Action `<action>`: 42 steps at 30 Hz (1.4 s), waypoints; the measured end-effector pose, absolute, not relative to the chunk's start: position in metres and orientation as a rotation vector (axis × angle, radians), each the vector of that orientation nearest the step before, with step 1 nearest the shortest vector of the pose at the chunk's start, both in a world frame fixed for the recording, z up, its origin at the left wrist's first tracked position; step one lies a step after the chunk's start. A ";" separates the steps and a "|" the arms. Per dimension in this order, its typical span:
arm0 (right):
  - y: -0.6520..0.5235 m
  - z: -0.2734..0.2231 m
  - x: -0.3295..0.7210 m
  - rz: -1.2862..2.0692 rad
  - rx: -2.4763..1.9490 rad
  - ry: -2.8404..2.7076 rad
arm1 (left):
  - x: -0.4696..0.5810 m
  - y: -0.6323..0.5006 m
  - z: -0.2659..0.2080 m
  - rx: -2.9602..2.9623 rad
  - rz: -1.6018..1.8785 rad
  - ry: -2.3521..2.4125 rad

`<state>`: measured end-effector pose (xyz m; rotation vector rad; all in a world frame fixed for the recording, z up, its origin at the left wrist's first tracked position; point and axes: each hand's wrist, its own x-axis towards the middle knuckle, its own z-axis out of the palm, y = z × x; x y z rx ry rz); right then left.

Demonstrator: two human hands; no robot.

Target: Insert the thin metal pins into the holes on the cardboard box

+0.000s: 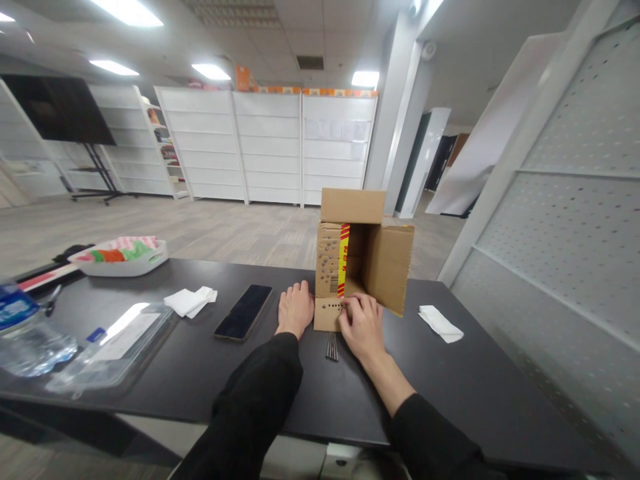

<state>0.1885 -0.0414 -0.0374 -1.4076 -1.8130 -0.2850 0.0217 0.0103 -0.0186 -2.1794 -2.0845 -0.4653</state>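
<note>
A cardboard box (pixel 329 257) stands on the dark table with its opening towards me. Its left side carries several dark round studs and a strip of yellow-and-red tape (pixel 343 260). The front flap (pixel 327 323) is folded down and has a row of small dark holes or dots. My right hand (pixel 364 323) is at this flap, thumb and fingers drawn together at the row's right end; whatever they pinch is too small to make out. My left hand (pixel 296 308) rests palm down on the table just left of the box, its fingers stretched forward. Several thin metal screws or nails (pixel 332 347) lie before the flap.
Left of my hands lie a phone (pixel 243 313), folded white tissue (pixel 190 302), a clear plastic case (pixel 117 350) and a water bottle (pixel 30 333). A white basket (pixel 123 265) with colourful cloth sits farther back. More tissue (pixel 441 324) lies right, near a perforated panel (pixel 565 220).
</note>
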 end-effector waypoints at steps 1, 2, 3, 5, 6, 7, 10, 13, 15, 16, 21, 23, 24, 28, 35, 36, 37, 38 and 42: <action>-0.041 -0.037 0.188 -0.286 -1.415 -1.808 | 0.022 0.010 -0.018 -2.179 -0.463 -2.088; -0.041 -0.037 0.188 -0.287 -1.421 -1.808 | 0.022 0.010 -0.017 -2.178 -0.458 -2.094; -0.042 -0.037 0.188 -0.288 -1.425 -1.811 | 0.022 0.009 -0.017 -2.179 -0.453 -2.098; -0.042 -0.037 0.187 -0.288 -1.433 -1.816 | 0.022 0.008 -0.015 -2.181 -0.443 -2.106; -0.042 -0.037 0.187 -0.287 -1.436 -1.815 | 0.022 0.008 -0.015 -2.182 -0.440 -2.107; -0.042 -0.037 0.187 -0.286 -1.436 -1.813 | 0.022 0.008 -0.015 -2.182 -0.439 -2.107; -0.042 -0.037 0.187 -0.289 -1.433 -1.810 | 0.022 0.008 -0.016 -2.180 -0.439 -2.100; -0.041 -0.038 0.187 -0.294 -1.435 -1.811 | 0.022 0.009 -0.017 -2.180 -0.436 -2.092; -0.041 -0.039 0.187 -0.295 -1.437 -1.804 | 0.021 0.009 -0.017 -2.180 -0.427 -2.098; -0.041 -0.039 0.187 -0.294 -1.438 -1.800 | 0.021 0.009 -0.017 -2.179 -0.425 -2.100; -0.041 -0.038 0.186 -0.284 -1.442 -1.791 | 0.021 0.010 -0.018 -2.172 -0.433 -2.089; -0.042 -0.037 0.185 -0.283 -1.443 -1.793 | 0.020 0.011 -0.019 -2.171 -0.437 -2.084; -0.042 -0.037 0.185 -0.284 -1.445 -1.792 | 0.020 0.011 -0.020 -2.170 -0.437 -2.082; -0.043 -0.035 0.185 -0.274 -1.454 -1.794 | 0.020 0.010 -0.020 -2.164 -0.434 -2.086; -0.042 -0.035 0.185 -0.281 -1.460 -1.789 | 0.020 0.010 -0.019 -2.168 -0.434 -2.072; -0.042 -0.035 0.185 -0.281 -1.460 -1.789 | 0.020 0.010 -0.019 -2.168 -0.436 -2.068; -0.042 -0.036 0.184 -0.280 -1.461 -1.791 | 0.021 0.009 -0.019 -2.168 -0.438 -2.065; -0.042 -0.036 0.184 -0.280 -1.461 -1.791 | 0.021 0.009 -0.019 -2.167 -0.438 -2.065; -0.042 -0.036 0.183 -0.285 -1.462 -1.779 | 0.020 0.009 -0.019 -2.169 -0.423 -2.073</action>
